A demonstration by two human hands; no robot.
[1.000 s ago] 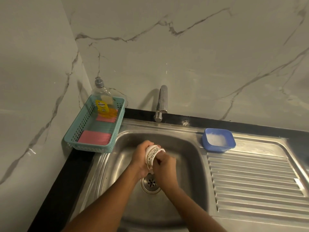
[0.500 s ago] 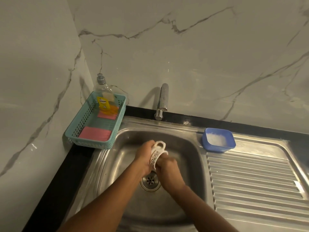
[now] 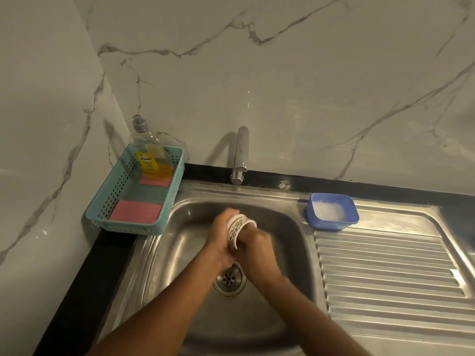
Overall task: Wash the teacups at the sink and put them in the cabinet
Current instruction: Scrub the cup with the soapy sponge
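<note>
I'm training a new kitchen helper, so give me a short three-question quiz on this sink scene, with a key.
1. True or false: the left hand and right hand both hold the teacup over the sink.
2. What stands in the teal basket? A) soap bottle B) plate C) kettle
3. Fill in: the tub beside the ribbed drainer is ____ in colour.
Key: 1 true; 2 A; 3 blue.
</note>
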